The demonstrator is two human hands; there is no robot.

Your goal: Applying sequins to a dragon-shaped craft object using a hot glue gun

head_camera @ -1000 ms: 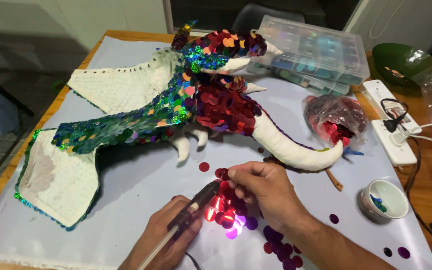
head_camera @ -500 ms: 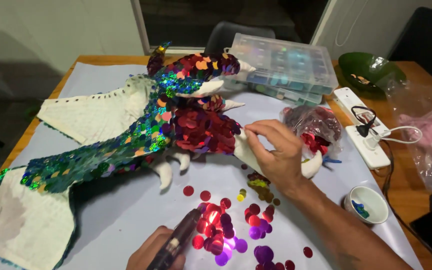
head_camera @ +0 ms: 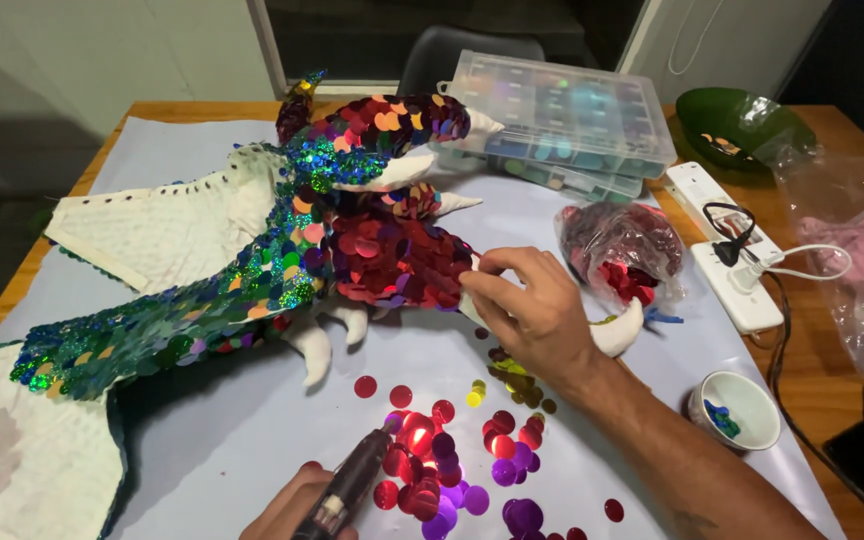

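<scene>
Right hand (head_camera: pixel 532 310) presses fingertips against the sequined dragon figure (head_camera: pixel 372 250) lying on the table, at the edge of its red scales, pinching there. Left hand (head_camera: pixel 292 505) grips a glue gun (head_camera: pixel 352 485), nozzle over loose red sequins (head_camera: pixel 432 460) just below

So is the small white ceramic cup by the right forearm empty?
No, the small white ceramic cup holds a few blue and green bits at its bottom.

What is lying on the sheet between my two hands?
Head view: loose sequins, red, purple and gold, scattered between the left hand holding the glue gun and the right hand.
</scene>
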